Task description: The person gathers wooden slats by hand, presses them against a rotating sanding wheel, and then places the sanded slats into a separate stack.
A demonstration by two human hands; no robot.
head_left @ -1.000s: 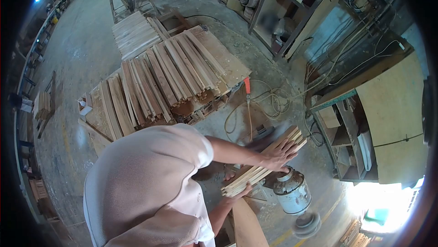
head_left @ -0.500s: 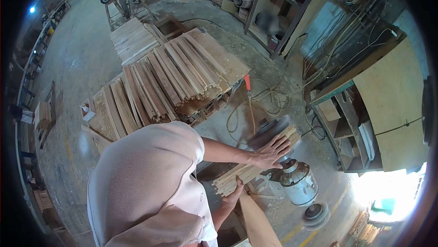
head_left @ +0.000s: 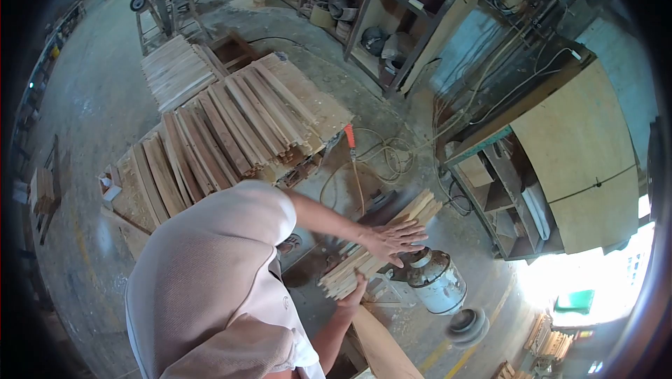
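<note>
A bundle of wooden strips slants across the view, its far end beside the dark, blurred wheel of a bench machine. My left hand lies across the top of the bundle, fingers stretched and spread. Near the closer end, my right hand grips the bundle from the side and below, thumb showing. The machine's pale motor body stands just right of my left hand, with a second round wheel at its other end. The strips partly cover the first wheel.
Rows of wooden strips lie on a low table to the left, with a paler stack behind. A red-ended cable hangs by the table, and hose coils lie on the floor. Shelving with a board stands at right.
The bundle has shifted slightly back towards me, away from the wheel. My left hand's fingers are spread wider, and the whole view has moved a little.
</note>
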